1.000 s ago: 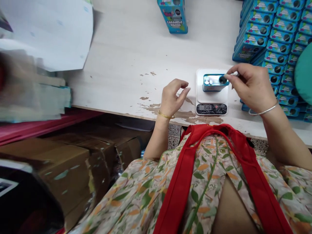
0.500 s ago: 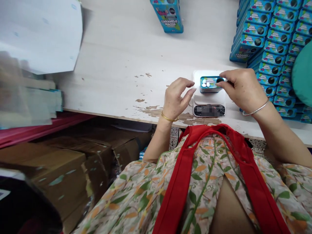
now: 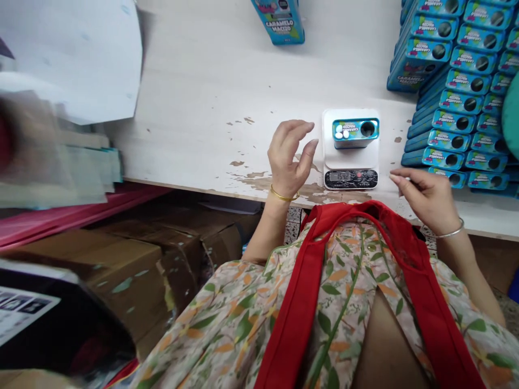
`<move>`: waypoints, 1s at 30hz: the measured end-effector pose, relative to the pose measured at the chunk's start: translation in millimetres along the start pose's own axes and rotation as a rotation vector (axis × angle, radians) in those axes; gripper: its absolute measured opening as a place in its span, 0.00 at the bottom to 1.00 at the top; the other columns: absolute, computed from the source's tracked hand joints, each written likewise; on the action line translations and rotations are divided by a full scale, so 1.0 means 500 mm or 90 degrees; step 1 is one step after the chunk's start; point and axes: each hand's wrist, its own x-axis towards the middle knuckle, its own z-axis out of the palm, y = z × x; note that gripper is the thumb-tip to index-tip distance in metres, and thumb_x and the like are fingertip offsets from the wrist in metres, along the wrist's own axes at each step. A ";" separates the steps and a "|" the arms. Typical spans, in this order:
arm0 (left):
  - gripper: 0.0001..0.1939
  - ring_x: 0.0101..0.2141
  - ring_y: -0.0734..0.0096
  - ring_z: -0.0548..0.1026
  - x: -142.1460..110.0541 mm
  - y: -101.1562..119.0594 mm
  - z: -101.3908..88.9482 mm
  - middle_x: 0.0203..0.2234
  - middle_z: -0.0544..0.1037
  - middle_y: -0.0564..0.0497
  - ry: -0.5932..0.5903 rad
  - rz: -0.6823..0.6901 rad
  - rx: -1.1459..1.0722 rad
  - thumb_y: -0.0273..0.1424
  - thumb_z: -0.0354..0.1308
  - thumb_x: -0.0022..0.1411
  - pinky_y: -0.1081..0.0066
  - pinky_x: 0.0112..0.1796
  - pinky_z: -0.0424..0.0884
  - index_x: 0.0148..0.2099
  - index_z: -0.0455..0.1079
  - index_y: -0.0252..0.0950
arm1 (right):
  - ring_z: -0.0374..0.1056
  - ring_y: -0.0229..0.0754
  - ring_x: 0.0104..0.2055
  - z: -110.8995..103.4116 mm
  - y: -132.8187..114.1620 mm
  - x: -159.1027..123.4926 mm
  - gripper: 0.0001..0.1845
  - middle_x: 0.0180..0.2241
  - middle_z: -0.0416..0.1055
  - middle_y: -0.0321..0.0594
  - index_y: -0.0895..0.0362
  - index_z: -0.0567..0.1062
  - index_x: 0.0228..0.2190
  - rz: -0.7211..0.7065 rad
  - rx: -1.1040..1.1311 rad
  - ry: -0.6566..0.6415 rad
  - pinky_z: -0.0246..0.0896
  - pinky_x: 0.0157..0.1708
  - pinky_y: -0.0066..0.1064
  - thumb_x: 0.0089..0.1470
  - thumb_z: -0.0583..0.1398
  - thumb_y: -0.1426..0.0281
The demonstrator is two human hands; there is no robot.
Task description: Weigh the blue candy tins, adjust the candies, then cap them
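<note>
A small blue candy tin (image 3: 352, 129) stands upright on the white digital scale (image 3: 329, 156), its round hole showing at the right of its top. Several white round candies (image 3: 340, 132) lie on the left part of that top. My left hand (image 3: 290, 159) hovers just left of the scale, thumb and fingers apart with nothing between them. To the right of the scale's display (image 3: 339, 176), my right hand (image 3: 425, 197) is closed, thumb and forefinger pinched together. Whether something tiny sits in the pinch cannot be made out.
Rows of blue candy tins (image 3: 466, 105) fill the table's right side, beside a teal round object (image 3: 511, 119). Another blue tin (image 3: 284, 24) stands at the back. White sheet (image 3: 89, 59) and clear bags (image 3: 77, 167) lie left. Cardboard boxes (image 3: 125, 259) sit below the table edge.
My right hand has left the tin's hole and moved down and right, past the scale. My left hand has drawn slightly left. The tin and its candies stay on the scale.
</note>
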 end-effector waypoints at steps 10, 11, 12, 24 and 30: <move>0.40 0.70 0.48 0.46 0.009 0.043 0.026 0.69 0.57 0.44 -0.002 0.108 0.067 0.63 0.38 0.65 0.43 0.67 0.43 0.67 0.58 0.43 | 0.70 0.40 0.28 0.047 0.051 -0.038 0.20 0.30 0.78 0.45 0.64 0.82 0.40 0.066 0.085 -0.042 0.62 0.29 0.30 0.59 0.61 0.60; 0.39 0.71 0.49 0.45 0.011 0.051 0.027 0.69 0.56 0.44 -0.005 0.109 0.075 0.62 0.39 0.65 0.43 0.67 0.42 0.68 0.58 0.44 | 0.71 0.40 0.28 0.049 0.052 -0.036 0.20 0.31 0.79 0.46 0.64 0.82 0.40 0.062 0.089 -0.044 0.62 0.29 0.30 0.60 0.60 0.60; 0.38 0.71 0.51 0.44 0.013 0.058 0.029 0.69 0.56 0.45 -0.009 0.111 0.081 0.61 0.40 0.66 0.44 0.68 0.40 0.68 0.57 0.44 | 0.71 0.41 0.28 0.051 0.052 -0.035 0.19 0.31 0.79 0.45 0.64 0.82 0.40 0.058 0.092 -0.048 0.63 0.29 0.31 0.60 0.60 0.60; 0.33 0.70 0.49 0.47 0.067 0.095 0.040 0.68 0.58 0.44 -0.038 0.131 0.070 0.56 0.42 0.69 0.41 0.68 0.37 0.68 0.57 0.44 | 0.74 0.41 0.34 0.058 -0.033 0.051 0.14 0.33 0.79 0.42 0.60 0.81 0.42 -0.131 0.036 0.036 0.66 0.37 0.32 0.64 0.59 0.64; 0.33 0.64 0.53 0.61 0.060 0.064 0.028 0.61 0.66 0.42 0.016 0.119 0.032 0.57 0.44 0.69 0.47 0.63 0.55 0.68 0.55 0.45 | 0.72 0.43 0.35 0.074 -0.083 0.143 0.20 0.33 0.76 0.42 0.59 0.76 0.50 -0.196 -0.060 0.068 0.65 0.38 0.33 0.65 0.57 0.60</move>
